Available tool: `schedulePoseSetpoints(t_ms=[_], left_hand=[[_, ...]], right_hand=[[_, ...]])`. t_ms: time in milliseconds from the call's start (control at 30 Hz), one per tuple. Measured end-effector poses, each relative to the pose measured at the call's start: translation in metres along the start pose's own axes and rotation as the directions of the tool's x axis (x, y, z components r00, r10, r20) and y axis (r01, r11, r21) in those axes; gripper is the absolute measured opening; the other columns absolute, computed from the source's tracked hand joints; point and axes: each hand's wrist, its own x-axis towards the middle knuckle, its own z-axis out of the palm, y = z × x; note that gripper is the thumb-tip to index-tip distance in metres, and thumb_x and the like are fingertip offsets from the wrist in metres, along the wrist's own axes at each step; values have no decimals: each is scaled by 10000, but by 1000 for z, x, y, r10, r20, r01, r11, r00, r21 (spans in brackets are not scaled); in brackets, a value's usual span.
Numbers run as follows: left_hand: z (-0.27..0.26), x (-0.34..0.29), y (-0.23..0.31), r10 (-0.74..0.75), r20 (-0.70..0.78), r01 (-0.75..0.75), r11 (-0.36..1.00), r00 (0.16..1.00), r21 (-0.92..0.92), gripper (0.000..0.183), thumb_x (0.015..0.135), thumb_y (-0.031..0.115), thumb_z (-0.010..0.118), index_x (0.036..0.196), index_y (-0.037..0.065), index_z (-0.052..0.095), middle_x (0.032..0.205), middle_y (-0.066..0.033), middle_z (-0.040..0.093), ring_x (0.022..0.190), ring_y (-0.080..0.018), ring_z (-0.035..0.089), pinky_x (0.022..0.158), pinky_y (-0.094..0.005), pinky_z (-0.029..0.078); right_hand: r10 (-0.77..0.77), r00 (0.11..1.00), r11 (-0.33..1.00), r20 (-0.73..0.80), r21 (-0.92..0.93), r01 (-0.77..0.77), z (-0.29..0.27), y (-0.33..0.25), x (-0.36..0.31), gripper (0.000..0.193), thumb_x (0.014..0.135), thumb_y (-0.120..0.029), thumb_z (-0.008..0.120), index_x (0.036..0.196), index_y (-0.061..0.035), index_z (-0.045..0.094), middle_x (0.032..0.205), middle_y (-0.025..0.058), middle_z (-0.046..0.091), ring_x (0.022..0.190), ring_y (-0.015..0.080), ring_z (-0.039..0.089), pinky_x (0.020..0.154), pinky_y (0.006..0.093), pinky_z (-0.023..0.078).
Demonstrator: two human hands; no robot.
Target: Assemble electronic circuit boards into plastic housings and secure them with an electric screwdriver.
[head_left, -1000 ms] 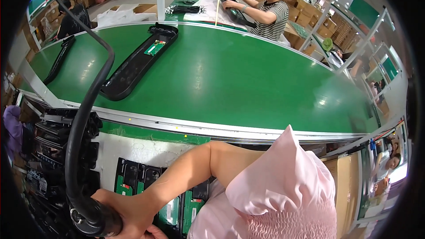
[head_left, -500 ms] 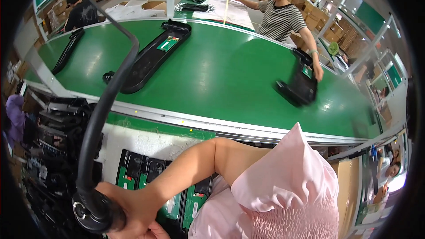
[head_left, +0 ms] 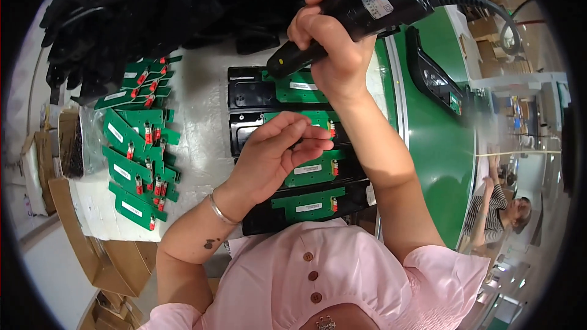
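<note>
Right fingers (head_left: pixel 301 28) grip a smooth, cylindrical black tool (head_left: pixel 370 9); left fingers (head_left: pixel 310 143) curl, hold unclear, above green boards (head_left: pixel 310 171).

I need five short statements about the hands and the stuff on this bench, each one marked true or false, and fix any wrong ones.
1. The right hand grips a black corded tool. True.
2. The left hand is above the loose circuit boards. False: the left hand is above the black trays.
3. The loose circuit boards lie left of the black trays. True.
4. The bracelet is on the right wrist. False: it is on the left wrist.
5. A green belt runs right of the black trays. True.
</note>
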Motion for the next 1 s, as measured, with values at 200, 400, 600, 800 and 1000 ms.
schedulePoseSetpoints(t_ms=[200,400,600,800,1000], left_hand=[[5,-1,-1,-27,-33,29,997,999,65,185,915,132,536,1051,10,568,942,-82,640,829,-136,639,712,-195,530],[3,0,2,-81,-22,82,995,996,49,192,891,136,579,1044,21,591,941,-68,643,838,-128,632,740,-208,518],[-1,1,-2,-43,-35,42,998,998,-37,182,884,115,584,1043,28,600,939,-72,644,843,-131,631,755,-213,521],[-5,1,-2,-35,-66,27,992,997,-120,176,883,73,571,1048,17,597,932,-78,645,836,-131,634,742,-205,534],[-9,2,6,-23,-58,16,993,998,-120,189,872,84,591,1049,18,599,959,-69,634,877,-137,614,799,-224,498]], right_hand=[[1,1000,999,14,-34,0,-1,6,4,210,680,7,508,887,37,485,590,72,498,486,168,447,529,328,420],[156,987,987,36,39,-158,5,-6,10,206,709,2,565,898,28,486,624,56,526,513,118,476,517,248,406],[219,974,976,63,-16,-218,10,-10,11,197,707,0,578,884,31,497,636,52,538,536,111,495,516,234,406],[273,956,961,108,-71,-266,9,1,10,169,721,-33,623,877,-17,560,693,4,557,564,72,501,530,220,410],[174,974,985,147,-32,-171,11,13,15,169,730,-18,613,882,-5,541,679,10,545,578,86,504,543,225,409]])
